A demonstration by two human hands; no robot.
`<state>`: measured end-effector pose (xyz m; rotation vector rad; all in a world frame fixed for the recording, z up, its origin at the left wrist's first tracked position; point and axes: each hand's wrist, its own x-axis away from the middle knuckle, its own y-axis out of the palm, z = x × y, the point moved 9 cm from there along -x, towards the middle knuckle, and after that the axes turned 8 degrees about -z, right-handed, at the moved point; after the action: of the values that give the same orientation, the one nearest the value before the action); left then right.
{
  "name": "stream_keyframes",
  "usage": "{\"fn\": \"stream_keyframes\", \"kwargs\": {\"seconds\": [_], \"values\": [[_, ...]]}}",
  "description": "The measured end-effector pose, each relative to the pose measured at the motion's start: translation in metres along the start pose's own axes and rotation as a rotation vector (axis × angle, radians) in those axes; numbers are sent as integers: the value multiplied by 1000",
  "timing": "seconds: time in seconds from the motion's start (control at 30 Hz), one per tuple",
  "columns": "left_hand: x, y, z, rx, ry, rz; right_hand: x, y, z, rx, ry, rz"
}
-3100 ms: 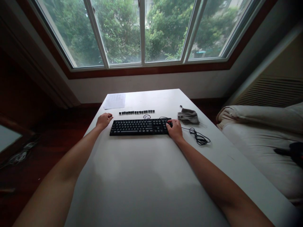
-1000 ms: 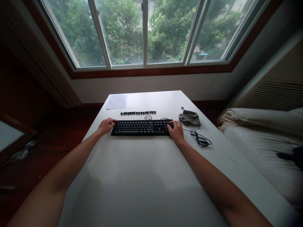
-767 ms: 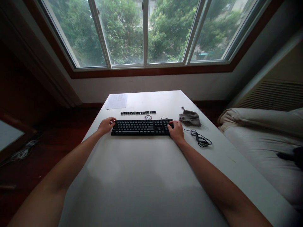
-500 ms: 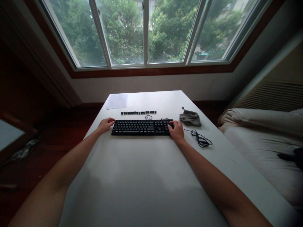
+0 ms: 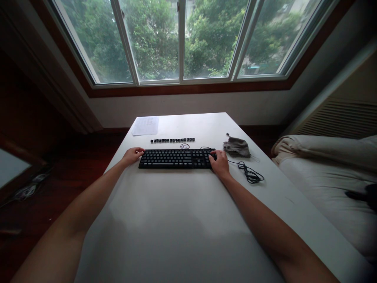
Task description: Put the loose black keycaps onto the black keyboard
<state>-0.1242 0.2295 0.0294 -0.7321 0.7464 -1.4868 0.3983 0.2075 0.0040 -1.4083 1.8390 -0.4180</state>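
A black keyboard lies flat on the white table, its long side facing me. At its left end, my left hand has its fingers on the upper corner, thumb close to the edge. My right hand grips the opposite end, fingers curled over the number-pad side and hiding part of the keys. Just behind the keyboard runs a row of several loose black keycaps. Between row and keyboard sits a small wire loop-shaped thing, too small to name.
Right of the keyboard, a coiled black cable lies near a grey cloth pouch. A sheet of paper rests at the table's far left corner. Beyond stands a window; a pale cushioned seat flanks the right side.
My left hand has shifted very slightly to the right along the keyboard's upper left corner. The right hand and the keyboard look unmoved.
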Motion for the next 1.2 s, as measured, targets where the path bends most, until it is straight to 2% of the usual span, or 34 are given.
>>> {"fn": "stream_keyframes", "kwargs": {"seconds": [0.17, 0.4, 0.63, 0.77, 0.83, 1.0, 1.2], "values": [[0, -3, 9, -106, 49, 7, -1, 1, 1, 9, -4, -4], [-5, -1, 4, -108, 17, 19, -1, 1, 1, 6, -8, 4], [-8, 5, -8, -3, -166, 85, -1, 1, 1, 9, -9, 10], [-5, 17, -17, 230, -345, -19, 0, 1, 1, 5, -6, 7], [-4, 19, -18, 270, -388, -69, 0, 2, 1, 8, -3, 6], [-5, 17, -19, 243, -437, -99, 0, 3, 1, 3, 1, 3], [-6, 20, -20, 204, -398, -63, 1, 1, -1, -5, 2, 12]]}}
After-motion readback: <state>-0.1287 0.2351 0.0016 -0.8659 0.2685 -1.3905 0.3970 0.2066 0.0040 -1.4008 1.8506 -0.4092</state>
